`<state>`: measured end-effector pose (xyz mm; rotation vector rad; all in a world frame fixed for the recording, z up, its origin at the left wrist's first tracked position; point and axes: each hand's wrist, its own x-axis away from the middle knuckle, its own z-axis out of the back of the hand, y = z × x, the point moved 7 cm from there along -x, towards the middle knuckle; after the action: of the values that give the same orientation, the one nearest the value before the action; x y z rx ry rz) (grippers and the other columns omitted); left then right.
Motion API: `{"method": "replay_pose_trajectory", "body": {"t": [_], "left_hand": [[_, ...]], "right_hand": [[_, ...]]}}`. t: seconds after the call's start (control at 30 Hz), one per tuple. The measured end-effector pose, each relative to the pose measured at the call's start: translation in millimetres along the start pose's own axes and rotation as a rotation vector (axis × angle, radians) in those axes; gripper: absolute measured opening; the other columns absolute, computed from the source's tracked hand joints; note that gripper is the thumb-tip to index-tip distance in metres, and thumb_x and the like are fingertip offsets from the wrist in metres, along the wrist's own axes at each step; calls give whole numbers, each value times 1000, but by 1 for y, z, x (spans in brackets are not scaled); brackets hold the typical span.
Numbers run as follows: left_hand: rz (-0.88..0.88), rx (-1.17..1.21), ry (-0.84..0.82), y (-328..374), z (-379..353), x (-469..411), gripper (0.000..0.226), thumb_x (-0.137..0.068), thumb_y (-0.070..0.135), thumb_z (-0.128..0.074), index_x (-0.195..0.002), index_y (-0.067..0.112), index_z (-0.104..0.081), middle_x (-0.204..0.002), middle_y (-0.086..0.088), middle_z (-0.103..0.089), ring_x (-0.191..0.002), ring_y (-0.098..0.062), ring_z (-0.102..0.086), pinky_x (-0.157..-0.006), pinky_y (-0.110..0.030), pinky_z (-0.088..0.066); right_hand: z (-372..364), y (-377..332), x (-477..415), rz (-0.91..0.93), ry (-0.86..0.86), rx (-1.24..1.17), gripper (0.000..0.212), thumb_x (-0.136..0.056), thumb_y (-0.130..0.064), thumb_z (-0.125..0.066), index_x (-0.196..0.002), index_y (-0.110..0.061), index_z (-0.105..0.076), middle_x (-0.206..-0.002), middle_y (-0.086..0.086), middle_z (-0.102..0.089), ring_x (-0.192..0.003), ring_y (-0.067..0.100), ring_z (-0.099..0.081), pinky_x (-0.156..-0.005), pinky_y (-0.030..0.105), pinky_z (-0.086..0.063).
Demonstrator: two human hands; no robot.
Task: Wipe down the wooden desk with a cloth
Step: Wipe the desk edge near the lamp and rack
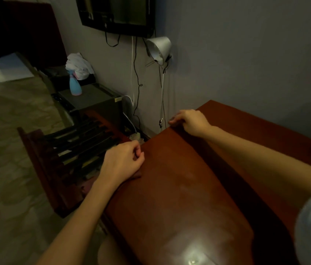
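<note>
Cloth [170,197] lies spread behind the fingers [138,151] of left hand [121,163] and right hand [193,122], both pinching its edge (dim light); drag evenly, flat on the tabletop [275,134].

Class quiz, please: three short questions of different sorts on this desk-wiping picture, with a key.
1. True or false: the spray bottle stands on the desk.
2. What is fixed to the wall beyond the desk's far edge? A) lamp B) clock C) mirror
3. Fill in: a bit of brown cloth peeks out from under the ___ hand.

Key
1. False: the bottle stands on a grey cabinet by the wall.
2. A
3. left; the left hand has its fingers curled at the desk's edge.
</note>
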<state>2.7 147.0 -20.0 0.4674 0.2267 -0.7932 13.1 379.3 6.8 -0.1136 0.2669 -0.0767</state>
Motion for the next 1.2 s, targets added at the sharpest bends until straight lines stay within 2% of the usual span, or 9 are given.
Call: {"method": "replay_pose_trajectory", "body": {"t": [0.13, 0.3, 0.4, 0.53, 0.6, 0.73, 0.9, 1.07, 1.2], "left_hand": [[11, -4, 12, -2, -1, 0, 17, -88, 35, -56, -74, 26, -51, -62, 11, -49, -60, -1, -46, -53, -16, -32], [16, -10, 18, 0, 0, -1, 16, -87, 33, -55, -74, 25, -52, -61, 11, -48, -58, 1, -44, -52, -13, -27], [23, -1, 18, -1, 1, 0, 16, -87, 33, -55, -74, 25, -52, -61, 11, -49, -58, 1, -45, -52, -14, -28], [20, 9, 25, -1, 2, 1, 15, -86, 32, -55, -73, 24, -52, -61, 10, -50, -58, 0, -45, -52, -15, -29], [14, 16, 24, 0, 1, 1, 17, -87, 31, -54, -72, 23, -52, -61, 9, -50, -58, -2, -47, -52, -17, -31], [13, 13, 34, 1, 2, 0, 21, -87, 32, -53, -69, 22, -51, -60, 8, -51, -58, -3, -47, -52, -19, -31], [10, -5, 47, -1, 2, 1, 18, -85, 31, -52, -69, 21, -50, -59, 7, -49, -57, -5, -45, -53, -23, -31], [-25, 13, 109, 6, 9, 2, 18, -90, 27, -50, -74, 18, -50, -58, 8, -46, -52, -4, -43, -49, -19, -30], [-27, 28, 174, 6, 19, 4, 20, -91, 28, -53, -74, 18, -50, -59, 8, -46, -54, -8, -43, -51, -25, -32]], "right_hand": [[2, -39, 45, 319, -126, -111, 42, -88, 3, -51, -110, -28, -68, -125, -16, -57, -113, -6, -52, -86, 11, -47], [6, 19, 15, 35, -6, 2, 43, -86, 8, -49, -104, -26, -70, -120, -6, -64, -112, 11, -60, -84, 27, -55], [-6, -36, 11, 150, 23, -38, 43, -87, 6, -48, -107, -26, -69, -123, -7, -62, -113, 9, -58, -87, 27, -53], [0, -64, 55, 411, -146, -128, 43, -88, 1, -52, -114, -30, -67, -130, -14, -56, -117, -2, -52, -91, 15, -47], [6, -34, 51, 336, -177, -96, 40, -88, 0, -53, -112, -28, -68, -128, -13, -58, -117, 0, -54, -94, 18, -48], [0, -20, 18, 128, -4, -43, 45, -85, 7, -49, -107, -27, -70, -124, -8, -61, -115, 10, -58, -93, 28, -51], [-4, -85, 67, 405, -92, -185, 42, -86, 1, -53, -109, -30, -69, -126, -12, -60, -117, 1, -54, -95, 17, -45], [1, -38, 25, 151, -7, -67, 43, -88, 6, -49, -107, -26, -70, -125, -7, -62, -115, 9, -58, -93, 27, -51], [-16, -113, 43, 351, -9, -137, 46, -82, 7, -51, -107, -26, -71, -123, -9, -62, -113, 9, -58, -88, 27, -50]]}}
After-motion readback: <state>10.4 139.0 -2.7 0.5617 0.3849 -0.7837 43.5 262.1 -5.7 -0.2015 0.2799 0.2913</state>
